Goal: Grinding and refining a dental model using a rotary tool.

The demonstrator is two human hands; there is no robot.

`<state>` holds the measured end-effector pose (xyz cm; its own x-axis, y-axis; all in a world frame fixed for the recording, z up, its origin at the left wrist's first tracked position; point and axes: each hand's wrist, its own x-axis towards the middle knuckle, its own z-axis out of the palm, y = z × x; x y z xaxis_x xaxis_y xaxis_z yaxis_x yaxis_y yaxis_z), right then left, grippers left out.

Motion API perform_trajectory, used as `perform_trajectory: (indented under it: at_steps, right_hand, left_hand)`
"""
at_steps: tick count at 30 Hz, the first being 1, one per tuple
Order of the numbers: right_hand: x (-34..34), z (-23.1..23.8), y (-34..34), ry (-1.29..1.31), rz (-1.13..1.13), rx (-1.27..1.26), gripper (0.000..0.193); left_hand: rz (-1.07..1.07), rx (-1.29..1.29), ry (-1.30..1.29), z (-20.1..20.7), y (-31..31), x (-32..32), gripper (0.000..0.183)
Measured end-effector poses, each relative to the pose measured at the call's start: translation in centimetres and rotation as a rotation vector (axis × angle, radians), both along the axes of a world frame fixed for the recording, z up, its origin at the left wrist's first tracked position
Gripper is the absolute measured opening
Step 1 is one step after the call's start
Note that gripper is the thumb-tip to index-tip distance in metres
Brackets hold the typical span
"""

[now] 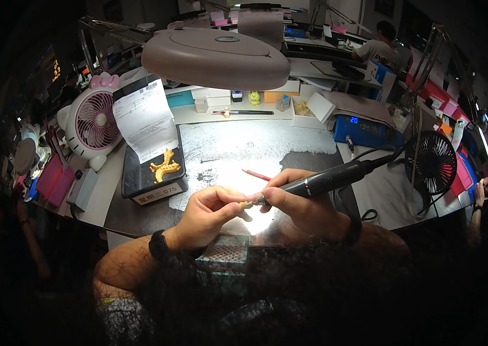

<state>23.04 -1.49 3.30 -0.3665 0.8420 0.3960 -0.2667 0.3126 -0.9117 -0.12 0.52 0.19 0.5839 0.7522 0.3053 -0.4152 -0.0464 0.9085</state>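
My left hand (200,214) pinches a small pale yellow piece (243,205) between thumb and fingertips, over the brightly lit bench mat. It looks like a dental crown, though it is mostly covered by the fingers. My right hand (304,209) is closed around a black rotary handpiece (331,176) in a pen-like grip. Its metal tip points left and meets or nearly meets the piece; contact cannot be made out. Just beyond the hands lies a red pencil (256,175). To the left, a yellow dental model (166,167) sits in a black tray (134,189) with a printed sheet (147,121).
A large lamp (215,57) hangs over the bench. At the right stand a blue control box (365,132) with a lit display, a trailing cord and a black fan (430,162). A pink-and-white fan (96,118) is at left. An open white box (307,120) stands behind.
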Motion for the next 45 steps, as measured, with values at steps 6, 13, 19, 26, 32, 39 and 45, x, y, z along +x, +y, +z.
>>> perform_trajectory:
  at_steps: [6, 13, 19, 26, 32, 39, 45]
  right_hand:
    - [-0.15, 0.14, -0.14, 0.052, 0.017, -0.073, 0.011]
    - [-0.06, 0.18, -0.08, 0.022, 0.010, -0.033, 0.011]
    - [-0.04, -0.01, -0.11, 0.014, 0.014, -0.046, 0.012]
    - [-0.10, 0.11, -0.19, 0.010, -0.004, -0.022, 0.013]
    - [-0.06, 0.05, -0.05, 0.015, 0.017, -0.015, 0.011]
    - [-0.15, 0.24, -0.03, 0.023, 0.004, -0.041, 0.010]
    - [-0.03, 0.16, -0.19, 0.019, 0.011, -0.026, 0.012]
  left_hand:
    - [-0.001, 0.008, 0.016, 0.00, 0.00, -0.10, 0.009]
    - [-0.007, 0.017, 0.009, -0.14, 0.11, -0.08, 0.009]
    - [-0.003, 0.015, 0.018, -0.09, 0.07, -0.16, 0.010]
    - [-0.003, 0.005, 0.011, -0.07, 0.08, -0.08, 0.010]
    - [0.006, 0.009, 0.008, 0.20, -0.18, -0.02, 0.010]
    - [-0.026, 0.012, -0.003, -0.10, 0.03, -0.14, 0.011]
    - [-0.008, 0.010, -0.001, 0.07, -0.14, 0.04, 0.009]
